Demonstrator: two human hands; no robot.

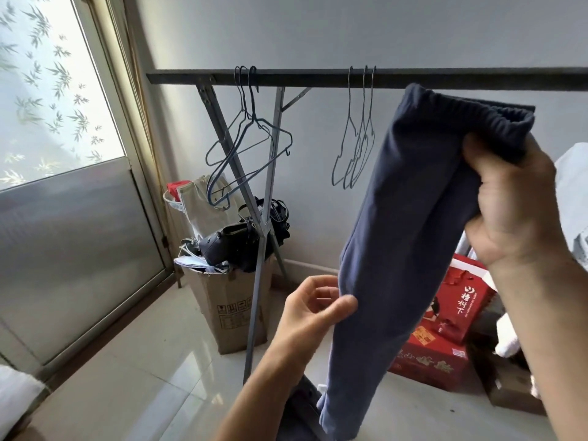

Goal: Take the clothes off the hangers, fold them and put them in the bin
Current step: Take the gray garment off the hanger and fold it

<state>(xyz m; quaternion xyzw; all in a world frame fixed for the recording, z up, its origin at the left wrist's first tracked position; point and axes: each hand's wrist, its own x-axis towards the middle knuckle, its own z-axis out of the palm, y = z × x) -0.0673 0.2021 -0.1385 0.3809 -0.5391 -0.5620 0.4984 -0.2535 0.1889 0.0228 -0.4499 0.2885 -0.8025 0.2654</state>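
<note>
Navy blue trousers [401,224] hang lengthwise in front of me, waistband up, legs trailing down toward the floor. My right hand [515,205] grips the elastic waistband at the upper right. My left hand [315,307] pinches the left edge of the fabric about halfway down. Behind them a dark rail [318,76] carries two groups of bare wire hangers, one on the left [251,144] and one nearer the middle [356,148]. No bin is visible that I can identify.
The rack's grey metal legs [264,237] cross below the rail. A cardboard box [229,307] stuffed with bags stands behind them. Red gift boxes [445,338] sit on the tiled floor at right. A sliding glass door [63,186] fills the left side.
</note>
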